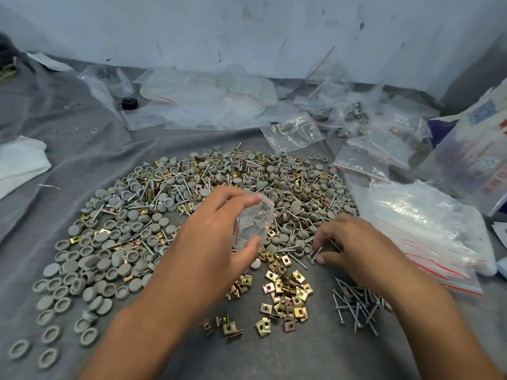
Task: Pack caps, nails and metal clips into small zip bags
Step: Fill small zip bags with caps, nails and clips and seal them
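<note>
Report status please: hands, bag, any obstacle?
Left hand holds small clear zip bag. Right hand pinches thin silver nail. No obstacle.

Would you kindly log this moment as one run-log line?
left hand: holds zip bag open | right hand: pinches nails | bag: some nails inside

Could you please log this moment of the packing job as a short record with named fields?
Surface: grey cloth covering the work area
Left hand: holds a small clear zip bag open, some nails already inside
Right hand: pinches silver nails at the edge of the mixed pile
Mixed pile: grey round caps, nails and brass-coloured metal clips together
Sorted groups: grey caps at left, square clips in the middle, nails near the right wrist
Spare bags: stack of red-striped zip bags at right
</note>
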A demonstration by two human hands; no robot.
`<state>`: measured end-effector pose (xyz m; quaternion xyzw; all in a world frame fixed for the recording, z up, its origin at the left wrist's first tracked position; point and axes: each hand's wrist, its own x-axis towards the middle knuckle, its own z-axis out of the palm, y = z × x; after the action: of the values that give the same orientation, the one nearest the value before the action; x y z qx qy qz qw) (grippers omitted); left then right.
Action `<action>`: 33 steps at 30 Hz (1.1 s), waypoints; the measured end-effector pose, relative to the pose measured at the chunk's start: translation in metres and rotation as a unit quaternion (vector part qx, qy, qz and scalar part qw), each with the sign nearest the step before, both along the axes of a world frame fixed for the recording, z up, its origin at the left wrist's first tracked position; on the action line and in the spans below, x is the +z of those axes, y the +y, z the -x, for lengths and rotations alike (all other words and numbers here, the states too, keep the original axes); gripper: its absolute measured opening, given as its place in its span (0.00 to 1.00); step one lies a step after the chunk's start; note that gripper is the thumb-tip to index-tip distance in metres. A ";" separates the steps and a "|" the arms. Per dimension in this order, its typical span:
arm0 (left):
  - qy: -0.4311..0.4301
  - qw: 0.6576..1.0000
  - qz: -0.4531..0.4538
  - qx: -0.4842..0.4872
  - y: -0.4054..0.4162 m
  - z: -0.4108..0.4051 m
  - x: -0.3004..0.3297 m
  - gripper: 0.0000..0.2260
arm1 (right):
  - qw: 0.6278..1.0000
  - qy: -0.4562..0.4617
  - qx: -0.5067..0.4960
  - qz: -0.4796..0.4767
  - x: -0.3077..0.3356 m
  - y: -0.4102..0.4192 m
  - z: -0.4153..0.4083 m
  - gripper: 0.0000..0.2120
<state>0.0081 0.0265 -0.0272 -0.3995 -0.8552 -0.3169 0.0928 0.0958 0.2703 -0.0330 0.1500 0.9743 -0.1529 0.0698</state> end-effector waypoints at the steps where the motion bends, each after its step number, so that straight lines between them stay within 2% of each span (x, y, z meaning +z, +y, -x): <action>1: 0.000 1.000 0.000 0.000 0.000 0.000 0.000 0.24 | 1.000 0.003 0.012 0.004 0.000 0.001 0.000 0.08; 13: 0.001 1.000 0.008 0.002 -0.003 0.000 0.003 0.25 | 0.997 -0.025 0.068 0.015 -0.001 0.010 -0.002 0.07; 17: -0.002 1.000 0.019 0.010 -0.001 -0.001 0.002 0.26 | 0.996 -0.022 0.083 -0.035 -0.001 0.003 -0.003 0.09; 21: -0.009 1.000 0.019 0.010 -0.001 -0.002 0.004 0.26 | 0.995 -0.020 0.084 -0.059 0.001 -0.005 -0.009 0.06; 23: -0.010 1.000 0.018 0.007 0.000 -0.003 0.004 0.26 | 0.998 0.031 0.052 0.020 0.008 -0.013 -0.012 0.06; 26: -0.014 1.000 0.010 0.008 0.001 -0.004 0.004 0.25 | 0.963 0.227 0.054 0.134 0.021 -0.040 -0.006 0.08; 29: -0.018 1.000 -0.004 -0.003 0.003 -0.005 0.004 0.25 | 0.919 0.356 0.142 0.088 0.027 -0.069 0.002 0.04; 33: -0.013 1.000 -0.011 -0.004 0.004 -0.004 0.004 0.25 | 0.908 0.386 0.161 0.024 0.021 -0.079 0.009 0.04</action>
<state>0.0123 0.0310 -0.0232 -0.3982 -0.8510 -0.3316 0.0850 0.0867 0.1909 -0.0120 -0.0817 0.9322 -0.2086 -0.2844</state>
